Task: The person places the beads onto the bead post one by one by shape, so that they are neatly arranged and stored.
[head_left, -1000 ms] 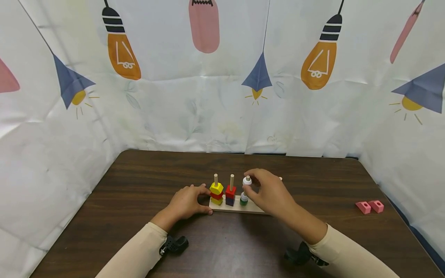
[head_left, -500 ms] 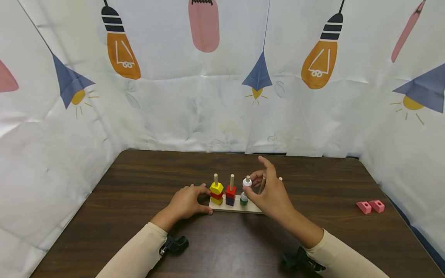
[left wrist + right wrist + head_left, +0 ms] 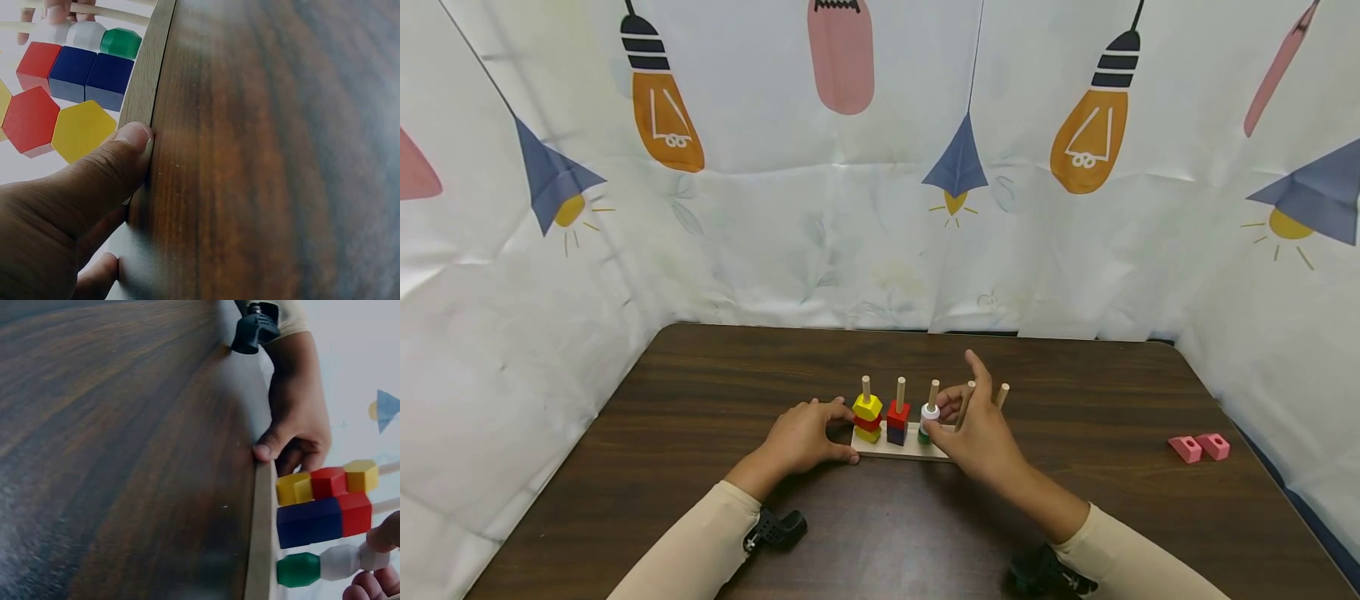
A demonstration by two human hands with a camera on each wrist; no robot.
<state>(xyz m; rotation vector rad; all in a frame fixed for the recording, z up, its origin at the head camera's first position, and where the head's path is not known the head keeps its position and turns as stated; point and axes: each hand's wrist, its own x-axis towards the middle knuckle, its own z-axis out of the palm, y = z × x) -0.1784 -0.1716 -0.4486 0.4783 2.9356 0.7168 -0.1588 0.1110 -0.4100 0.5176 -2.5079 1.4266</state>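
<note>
In the head view, a long pale wooden base board [image 3: 901, 451] carrying five upright wooden pegs is sitting at the centre of the frame on a dark brown wood-grain table [image 3: 700, 392]. The left hand [image 3: 805, 433] is resting at the board's left end, its thumb and fingers curling round that end and bracing it. The right hand [image 3: 973, 429] is reaching in from the lower right, thumb and fingertips pinching a white round bead [image 3: 930, 411] that is sitting low on the third peg, on top of a green round bead [image 3: 922, 435], while the index finger is pointing upward. Left of these, a stack of yellow and red hexagon blocks [image 3: 867, 417] is occupying the first peg, and a red cube over a dark blue cube [image 3: 897, 422] the second. Two small pink blocks [image 3: 1199, 447] are lying together at the far right of the table, well apart from the board. In the left wrist view, the thumb is pressing against the board's edge [image 3: 145, 94] at the middle left of the frame, with the coloured blocks showing in the upper left. In the right wrist view, the white bead [image 3: 340, 561] is touching the green one [image 3: 299, 569] in the lower right corner, fingertips closing on it from the right edge.
</note>
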